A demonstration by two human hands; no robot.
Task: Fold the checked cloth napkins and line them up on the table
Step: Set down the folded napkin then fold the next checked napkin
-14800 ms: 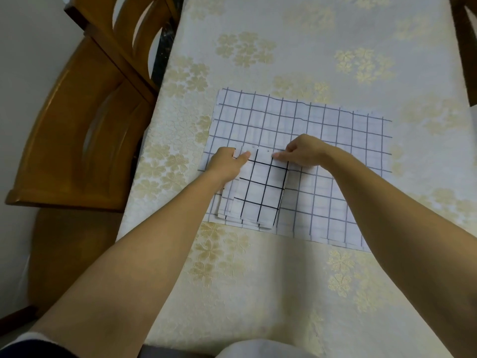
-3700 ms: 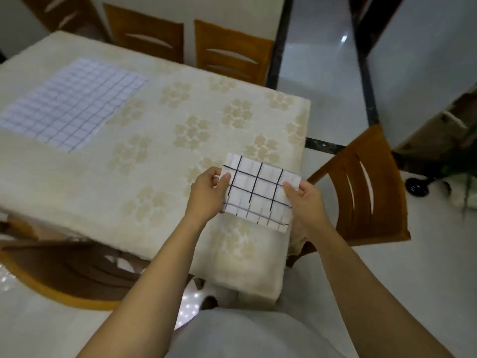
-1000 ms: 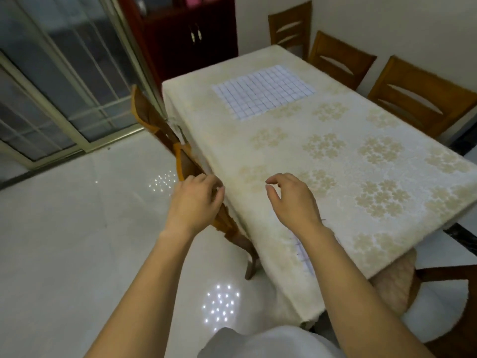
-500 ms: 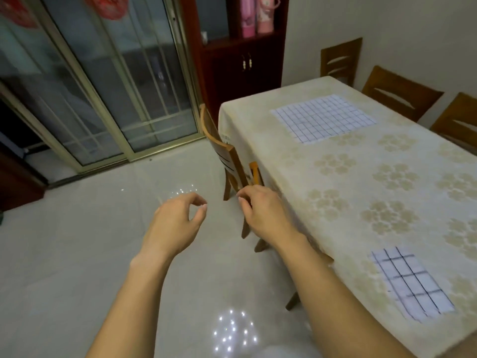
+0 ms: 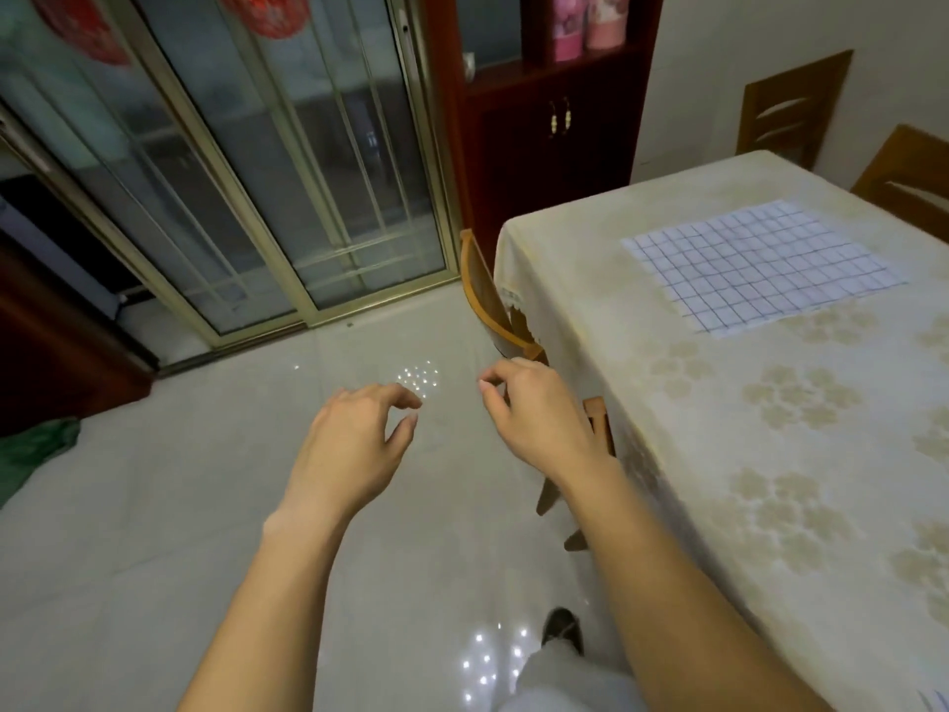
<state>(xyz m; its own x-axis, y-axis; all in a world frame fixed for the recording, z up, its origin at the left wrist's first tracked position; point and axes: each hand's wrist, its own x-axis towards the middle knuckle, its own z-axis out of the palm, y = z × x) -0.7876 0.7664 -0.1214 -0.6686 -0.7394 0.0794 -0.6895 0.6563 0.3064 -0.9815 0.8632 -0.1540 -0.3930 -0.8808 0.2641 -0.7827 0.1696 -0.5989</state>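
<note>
Napkin of checked cloth is lying flat and unfolded at 2 o'clock on the worktop, while the left hand and right hand are hovering apart over the floor off the worktop's 9 o'clock edge, loosely curled and holding nothing.

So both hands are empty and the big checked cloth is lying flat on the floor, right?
Not quite. The left hand and the right hand are both empty, but the big checked cloth is lying flat on the table, not on the floor. The head view shows it.
</note>
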